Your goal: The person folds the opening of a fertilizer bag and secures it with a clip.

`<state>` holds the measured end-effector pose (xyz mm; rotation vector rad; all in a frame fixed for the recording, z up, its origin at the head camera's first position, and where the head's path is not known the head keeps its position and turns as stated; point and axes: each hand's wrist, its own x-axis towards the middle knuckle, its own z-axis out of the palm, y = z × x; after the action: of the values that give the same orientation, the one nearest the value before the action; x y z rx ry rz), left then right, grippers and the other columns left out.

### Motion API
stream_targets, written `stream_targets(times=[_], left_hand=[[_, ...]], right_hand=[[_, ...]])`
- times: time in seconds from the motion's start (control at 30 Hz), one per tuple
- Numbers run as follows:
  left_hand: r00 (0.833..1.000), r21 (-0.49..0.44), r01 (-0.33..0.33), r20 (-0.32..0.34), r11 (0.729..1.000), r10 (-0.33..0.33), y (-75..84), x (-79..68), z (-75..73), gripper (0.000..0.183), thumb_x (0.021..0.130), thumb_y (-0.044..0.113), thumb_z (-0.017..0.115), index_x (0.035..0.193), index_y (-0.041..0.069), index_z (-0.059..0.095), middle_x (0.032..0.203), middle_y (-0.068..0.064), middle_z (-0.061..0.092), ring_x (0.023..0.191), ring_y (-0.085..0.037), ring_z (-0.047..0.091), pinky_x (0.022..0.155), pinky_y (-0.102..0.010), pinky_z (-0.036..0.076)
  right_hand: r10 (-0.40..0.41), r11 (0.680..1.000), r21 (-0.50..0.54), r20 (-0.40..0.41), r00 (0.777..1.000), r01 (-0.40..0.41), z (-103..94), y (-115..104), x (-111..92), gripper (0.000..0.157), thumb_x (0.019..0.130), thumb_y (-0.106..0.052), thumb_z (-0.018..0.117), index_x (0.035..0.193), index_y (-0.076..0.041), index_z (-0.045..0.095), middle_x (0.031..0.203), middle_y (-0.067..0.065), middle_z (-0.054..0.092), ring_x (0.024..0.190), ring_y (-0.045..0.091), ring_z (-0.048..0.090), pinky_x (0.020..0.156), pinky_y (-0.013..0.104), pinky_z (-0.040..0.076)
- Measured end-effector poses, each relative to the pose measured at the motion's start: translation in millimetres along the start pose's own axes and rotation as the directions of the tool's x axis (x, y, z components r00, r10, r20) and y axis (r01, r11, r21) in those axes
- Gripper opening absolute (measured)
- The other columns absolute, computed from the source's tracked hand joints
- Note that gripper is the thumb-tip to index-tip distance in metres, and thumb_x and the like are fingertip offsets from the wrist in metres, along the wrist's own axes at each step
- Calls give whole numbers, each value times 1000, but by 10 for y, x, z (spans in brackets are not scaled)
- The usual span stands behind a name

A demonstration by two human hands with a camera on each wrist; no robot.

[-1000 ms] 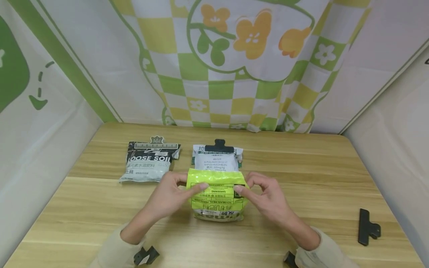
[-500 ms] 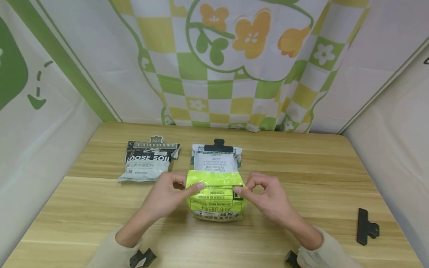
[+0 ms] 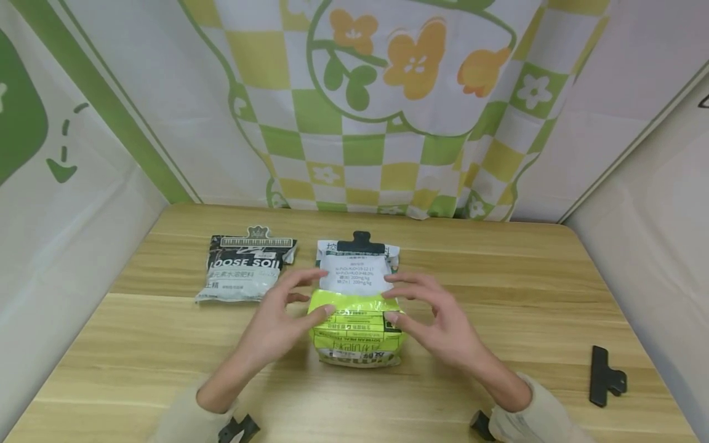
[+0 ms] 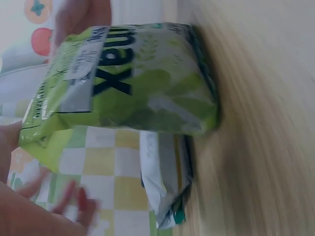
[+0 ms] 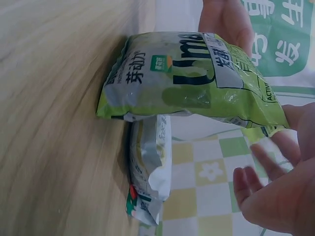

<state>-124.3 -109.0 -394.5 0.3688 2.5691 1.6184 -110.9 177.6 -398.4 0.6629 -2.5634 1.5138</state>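
A bright green-yellow fertilizer bag (image 3: 356,335) stands upright on the table, its top bent over to the far side. My left hand (image 3: 282,323) is at its left upper corner, thumb on the front and the other fingers spread beyond the fold. Mirroring it on the right, my right hand (image 3: 443,317) has its thumb on the front while its fingers reach loosely past the top edge. In the right wrist view those fingers (image 5: 266,167) stand apart from the bag. Directly behind is a white fertilizer bag (image 3: 357,275), closed with a black clip (image 3: 361,243) and partly hidden.
To the left lies a black-and-grey "LOOSE SOIL" bag (image 3: 244,271) with a crown-shaped clip (image 3: 258,237) across its top. Another black clip (image 3: 605,376) lies near the table's right edge. A checkered curtain (image 3: 376,147) hangs behind the wooden table (image 3: 498,258).
Both hands have let their fingers off the green bag's top edge and spread them forward; the thumbs stay on the front. The bag's top has sunk a little lower.
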Motion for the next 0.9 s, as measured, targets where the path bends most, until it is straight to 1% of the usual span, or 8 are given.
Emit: stream_targets(times=[0.1,0.17,0.27,0.33,0.47,0.63,0.73,0.9], left_hand=[[989,45,-144,-23,989,145,-48,-12,24,20,95,23,78,115,21,78,143,-6,67,141,-34,56,121,-69,36],[977,81,-210,-22,974,212,-69,-23,25,8,96,24,76,103,24,81,144,-3,68,149,-33,50,123,-77,24],[959,132,-283,-1,950,285,-105,-34,16,12,100,22,71,97,25,82,147,-3,66,154,-37,44,121,-83,13],[953,156,-303,18,940,304,-125,-44,4,16,102,20,68,98,24,83,149,-3,64,155,-37,41,119,-85,10],[949,173,-316,71,933,308,-173,-75,-19,16,103,22,67,110,20,81,145,-6,67,147,-38,52,120,-78,26],[943,194,-331,112,923,315,-241,-133,-45,38,90,29,83,126,19,76,140,-8,70,130,-33,68,112,-62,50],[934,183,-352,129,918,333,-271,-143,-55,44,87,32,86,127,20,76,133,-4,74,122,-28,73,107,-52,57],[940,116,-327,144,938,310,-303,-146,-57,43,88,32,85,127,17,76,128,-2,77,116,-24,76,100,-39,62]], right_hand=[[-63,998,-18,16,998,63,-1,16,-13,16,94,-10,78,106,-19,82,135,-1,74,140,24,56,118,59,44],[-67,998,-7,34,997,67,4,29,-28,14,95,-11,77,104,-18,84,129,-3,77,140,26,58,119,57,45],[-52,999,-3,65,997,52,8,43,-59,15,96,-14,76,108,-17,83,125,-5,79,140,26,60,120,54,46],[-43,999,-13,86,995,44,8,53,-80,19,96,-16,76,114,-18,82,128,-3,78,139,26,62,119,54,46],[-29,999,-24,113,993,32,6,77,-117,31,93,-22,81,124,-19,78,136,1,74,135,26,65,116,57,48],[-30,1000,2,118,993,30,24,124,-154,42,89,-23,85,129,-17,75,135,-2,74,129,21,69,114,48,53],[-23,999,28,113,993,20,37,145,-168,40,89,-22,84,128,-17,76,133,-2,74,126,18,70,113,42,54],[-1,998,59,109,994,-6,50,162,-181,36,90,-23,82,126,-18,77,130,-2,75,122,15,71,109,34,55]])
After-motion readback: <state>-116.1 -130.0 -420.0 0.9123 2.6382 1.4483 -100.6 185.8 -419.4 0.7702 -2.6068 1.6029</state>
